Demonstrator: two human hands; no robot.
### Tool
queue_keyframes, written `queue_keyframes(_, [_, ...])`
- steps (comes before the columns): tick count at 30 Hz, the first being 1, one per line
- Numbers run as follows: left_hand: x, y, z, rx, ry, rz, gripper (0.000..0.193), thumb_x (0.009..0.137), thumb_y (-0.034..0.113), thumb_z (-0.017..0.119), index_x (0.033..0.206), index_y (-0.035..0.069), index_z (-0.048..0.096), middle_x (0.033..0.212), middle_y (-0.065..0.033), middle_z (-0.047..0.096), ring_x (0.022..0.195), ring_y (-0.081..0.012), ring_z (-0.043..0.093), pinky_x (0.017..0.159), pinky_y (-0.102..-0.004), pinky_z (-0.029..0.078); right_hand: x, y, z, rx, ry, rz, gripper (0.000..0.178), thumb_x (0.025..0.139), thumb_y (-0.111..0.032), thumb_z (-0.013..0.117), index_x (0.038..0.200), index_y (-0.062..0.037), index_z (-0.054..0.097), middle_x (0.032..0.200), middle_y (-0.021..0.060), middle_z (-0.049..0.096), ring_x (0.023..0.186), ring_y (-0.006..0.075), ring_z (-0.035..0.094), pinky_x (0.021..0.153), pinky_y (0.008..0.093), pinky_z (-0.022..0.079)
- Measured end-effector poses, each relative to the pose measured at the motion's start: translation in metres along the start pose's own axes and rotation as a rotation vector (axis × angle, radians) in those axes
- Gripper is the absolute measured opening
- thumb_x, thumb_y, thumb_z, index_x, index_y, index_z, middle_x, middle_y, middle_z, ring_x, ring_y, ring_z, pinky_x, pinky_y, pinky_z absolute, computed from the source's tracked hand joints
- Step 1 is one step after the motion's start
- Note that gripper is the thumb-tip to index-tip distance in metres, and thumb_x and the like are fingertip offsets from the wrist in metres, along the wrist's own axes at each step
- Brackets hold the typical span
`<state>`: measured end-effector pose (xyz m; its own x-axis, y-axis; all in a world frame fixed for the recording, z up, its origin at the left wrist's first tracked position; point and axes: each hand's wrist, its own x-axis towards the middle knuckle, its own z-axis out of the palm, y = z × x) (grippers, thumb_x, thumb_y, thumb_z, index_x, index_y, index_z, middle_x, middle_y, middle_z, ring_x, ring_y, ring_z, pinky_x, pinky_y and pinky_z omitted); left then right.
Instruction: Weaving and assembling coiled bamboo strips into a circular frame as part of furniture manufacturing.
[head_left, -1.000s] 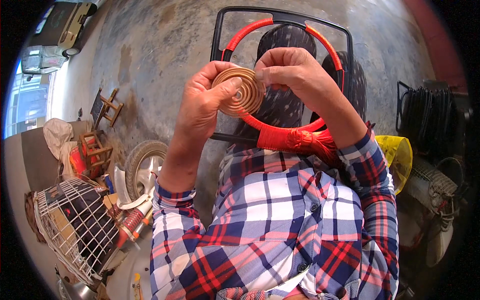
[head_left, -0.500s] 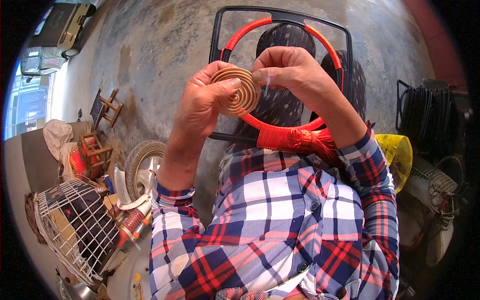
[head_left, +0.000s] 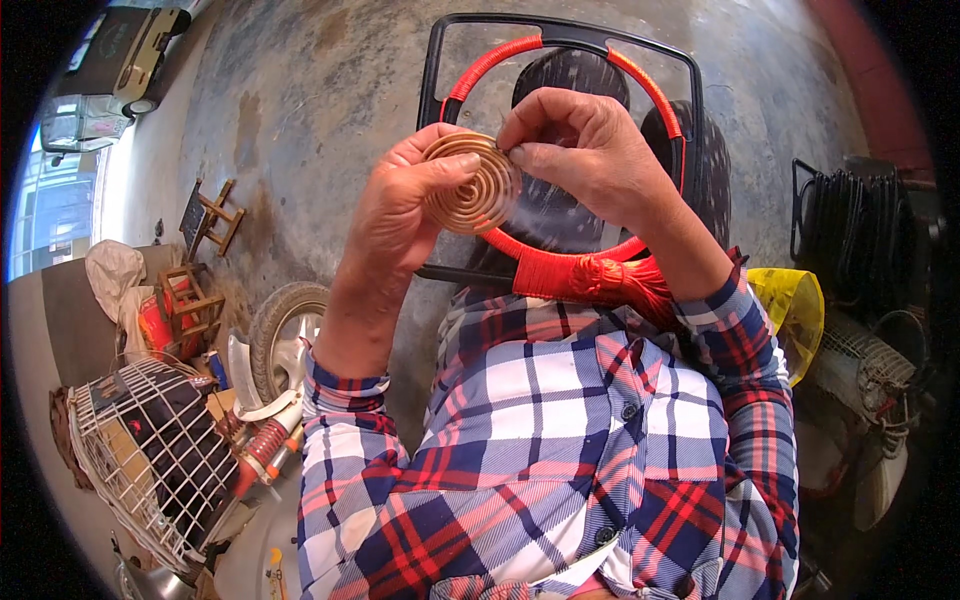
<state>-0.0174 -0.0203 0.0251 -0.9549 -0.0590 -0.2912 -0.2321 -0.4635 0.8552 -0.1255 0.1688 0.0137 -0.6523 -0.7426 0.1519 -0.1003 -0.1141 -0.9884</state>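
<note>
My left hand [head_left: 410,195] is closed on a flat tan spiral coil [head_left: 470,205], its thumb lying across the coil's face and its fingers behind. At the coil's upper right edge my right hand [head_left: 580,145] makes a pinch with thumb and forefinger. What sits between those fingertips is too small to make out. A faint whitish haze or sheen shows beside the coil's right side. Below both hands, over my knees, rests a black rectangular frame [head_left: 432,65] with a ring wrapped in red cord [head_left: 500,60]. A red tassel [head_left: 630,285] hangs at its near side.
To the left are a white wire basket [head_left: 165,440], a wheel [head_left: 275,330] and small wooden stools [head_left: 215,215]. A yellow plastic bag [head_left: 790,310] is by my right elbow. Several black frames [head_left: 860,225] are stacked at the far right. A vehicle [head_left: 145,60] stands far left.
The right hand has shifted slightly, its fingertips still pinched at the coil's edge. A bright bluish streak below its fingers is gone; a pale haze shows there now. The left hand stays almost still.
</note>
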Motion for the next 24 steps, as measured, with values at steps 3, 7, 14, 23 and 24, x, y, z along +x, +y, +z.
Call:
queue_keyframes(3, [0.0, 0.0, -0.001, 0.0, 0.002, 0.001, 0.025, 0.088, 0.009, 0.067, 0.11, -0.001, 0.062, 0.099, -0.0101, 0.071, 0.088, -0.0166, 0.07, 0.083, -0.031, 0.058, -0.002, -0.006, 0.0, -0.056, -0.006, 0.044, 0.013, 0.085, -0.005, 0.069, 0.097, 0.001, 0.07, 0.087, 0.0047, 0.07, 0.079, 0.0098, 0.066, 0.078, 0.0248, 0.056])
queue_keyframes(7, [-0.003, 0.001, 0.007, 0.048, 0.033, 0.03, 0.017, 0.09, 0.006, 0.066, 0.106, 0.001, 0.064, 0.097, -0.0066, 0.07, 0.087, -0.0122, 0.067, 0.081, -0.0275, 0.055, -0.001, -0.007, 0.0, -0.118, -0.021, 0.12, 0.017, 0.087, -0.012, 0.074, 0.098, 0.0005, 0.069, 0.086, 0.0043, 0.068, 0.081, 0.0097, 0.066, 0.08, 0.024, 0.055])
queue_keyframes(14, [-0.002, 0.0, 0.006, 0.176, 0.04, 0.091, 0.016, 0.091, 0.007, 0.068, 0.106, 0.002, 0.064, 0.097, -0.0046, 0.07, 0.086, -0.0103, 0.066, 0.08, -0.0259, 0.053, 0.004, -0.005, -0.003, 0.003, -0.051, 0.232, 0.019, 0.086, -0.017, 0.076, 0.094, -0.0005, 0.069, 0.082, 0.0025, 0.066, 0.076, 0.0089, 0.062, 0.072, 0.0219, 0.051])
queue_keyframes(23, [0.0, 0.001, 0.009, 0.409, 0.121, 0.156, 0.018, 0.089, 0.009, 0.066, 0.105, 0.002, 0.065, 0.094, -0.0043, 0.069, 0.083, -0.0101, 0.065, 0.079, -0.0255, 0.053, -0.001, -0.007, 0.001, -0.099, -0.008, 0.173, 0.013, 0.084, -0.01, 0.074, 0.091, -0.001, 0.068, 0.08, -0.0007, 0.063, 0.072, 0.006, 0.058, 0.068, 0.0208, 0.048])
queue_keyframes(24, [0.0, 0.0, 0.009, 0.418, 0.112, 0.149, 0.018, 0.089, 0.01, 0.067, 0.105, 0.002, 0.065, 0.094, -0.0042, 0.069, 0.083, -0.0103, 0.065, 0.079, -0.0255, 0.053, -0.001, -0.007, 0.002, -0.113, -0.009, 0.172, 0.013, 0.084, -0.01, 0.074, 0.091, -0.001, 0.067, 0.08, -0.0012, 0.062, 0.072, 0.0054, 0.057, 0.067, 0.0206, 0.048])
